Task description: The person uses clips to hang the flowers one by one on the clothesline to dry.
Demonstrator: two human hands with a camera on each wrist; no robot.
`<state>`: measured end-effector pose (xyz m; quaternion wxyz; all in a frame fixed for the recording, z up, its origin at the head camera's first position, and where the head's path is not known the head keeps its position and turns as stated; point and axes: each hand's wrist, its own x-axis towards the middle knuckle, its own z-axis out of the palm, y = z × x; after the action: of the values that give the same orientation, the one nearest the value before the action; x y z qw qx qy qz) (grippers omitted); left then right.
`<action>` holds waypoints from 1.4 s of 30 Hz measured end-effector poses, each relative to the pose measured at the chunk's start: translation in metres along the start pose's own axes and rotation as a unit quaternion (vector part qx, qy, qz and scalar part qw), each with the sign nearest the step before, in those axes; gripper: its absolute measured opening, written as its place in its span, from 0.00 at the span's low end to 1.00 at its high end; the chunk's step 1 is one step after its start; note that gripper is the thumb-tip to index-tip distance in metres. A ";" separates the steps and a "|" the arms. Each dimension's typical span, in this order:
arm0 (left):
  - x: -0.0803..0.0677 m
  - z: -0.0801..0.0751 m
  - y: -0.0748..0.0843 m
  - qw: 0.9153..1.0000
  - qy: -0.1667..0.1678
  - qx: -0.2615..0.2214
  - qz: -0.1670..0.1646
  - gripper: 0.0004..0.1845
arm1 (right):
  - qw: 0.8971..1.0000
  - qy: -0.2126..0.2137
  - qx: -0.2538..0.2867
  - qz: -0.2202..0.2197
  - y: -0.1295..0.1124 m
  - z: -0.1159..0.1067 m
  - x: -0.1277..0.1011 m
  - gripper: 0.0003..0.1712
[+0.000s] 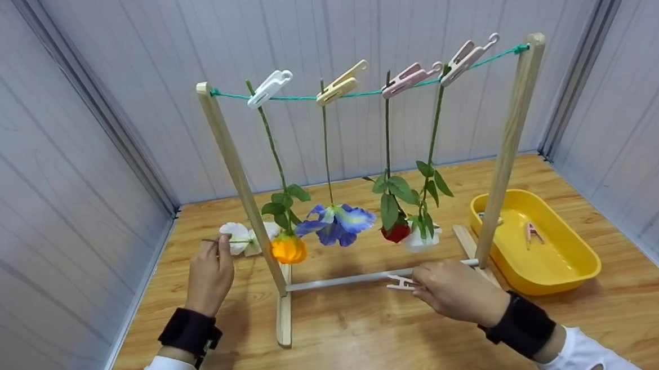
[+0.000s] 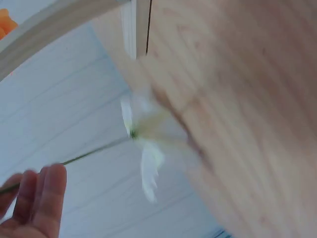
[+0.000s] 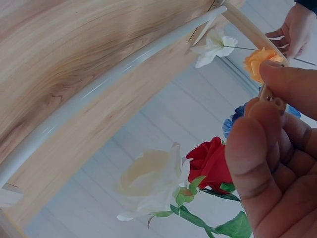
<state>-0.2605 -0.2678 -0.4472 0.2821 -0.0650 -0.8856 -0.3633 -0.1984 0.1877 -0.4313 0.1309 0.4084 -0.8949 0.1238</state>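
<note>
On the left, my left hand [image 1: 210, 276] pinches the thin stem of a white flower [image 1: 235, 235], which lies sideways beside the rack's left post. In the left wrist view the stem crosses the fingers and the blurred white petals [image 2: 151, 171] spread beyond them. My right hand [image 1: 459, 291] holds a pale clothespin [image 1: 400, 283] between thumb and fingers, low in front of the rack's white crossbar [image 1: 346, 279]. Upside down from the green cord [image 1: 302, 98] hang an orange flower [image 1: 289, 249], a blue flower [image 1: 340, 224], a red rose [image 1: 394, 233] and a white rose [image 1: 424, 240].
White, yellow and pink clothespins [image 1: 270, 89] grip the stems on the cord between two wooden posts [image 1: 510, 141]. At the right stands a yellow basin [image 1: 565, 277] with a pink clothespin [image 1: 532, 234] inside. Pale panel walls [image 1: 80, 164] enclose the wooden tabletop [image 1: 360, 341].
</note>
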 end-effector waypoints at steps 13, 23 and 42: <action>0.009 -0.004 0.035 0.984 0.097 -0.146 0.031 0.21 | 1.000 0.010 -0.014 0.004 0.000 -0.004 -0.002 0.12; -0.002 0.000 0.082 0.974 0.041 -0.220 0.020 0.22 | 1.000 0.021 -0.005 0.013 0.005 -0.018 -0.003 0.11; -0.022 0.019 0.172 0.918 -0.136 -0.372 -0.017 0.18 | 0.989 0.135 -0.052 -0.010 0.028 -0.061 -0.008 0.13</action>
<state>-0.1962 -0.1278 -0.3661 0.1084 -0.1984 -0.7175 -0.6588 -0.2061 0.2313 -0.3800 0.2726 0.3895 -0.8702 0.1292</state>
